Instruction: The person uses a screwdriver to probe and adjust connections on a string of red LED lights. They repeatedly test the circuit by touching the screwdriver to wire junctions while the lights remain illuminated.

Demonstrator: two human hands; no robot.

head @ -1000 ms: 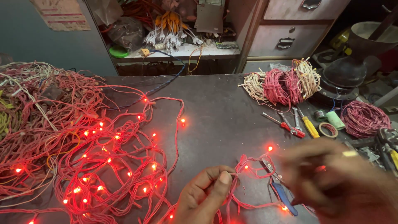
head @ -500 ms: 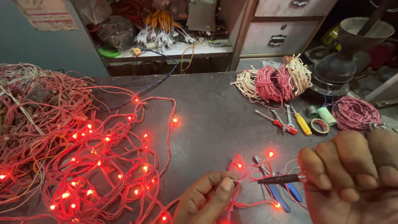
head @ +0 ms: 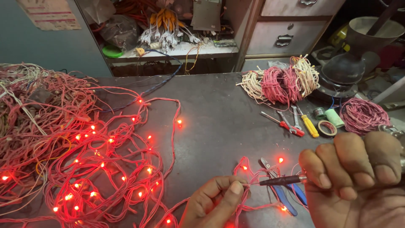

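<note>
My left hand point(head: 215, 202) pinches a thin red wire of the lit string lights point(head: 105, 169) at the table's front edge. My right hand point(head: 358, 181) is closed around a dark, slim soldering iron point(head: 280, 180), and its tip meets the wire right at my left fingertips. Glowing red bulbs lie scattered over the left half of the dark table point(head: 219, 114). Blue-handled pliers point(head: 280, 192) rest on the table just under the iron.
A tangled heap of red wire point(head: 38, 109) fills the far left. Wire bundles point(head: 280, 82), a red coil point(head: 363, 116), screwdrivers point(head: 295, 123) and tape rolls point(head: 327, 127) sit at the right. Shelves and drawers point(head: 287, 38) stand behind the table.
My right hand has come in from the right, now steady and close, bringing the iron's tip up to the wire. My left hand stays pinching the wire.
</note>
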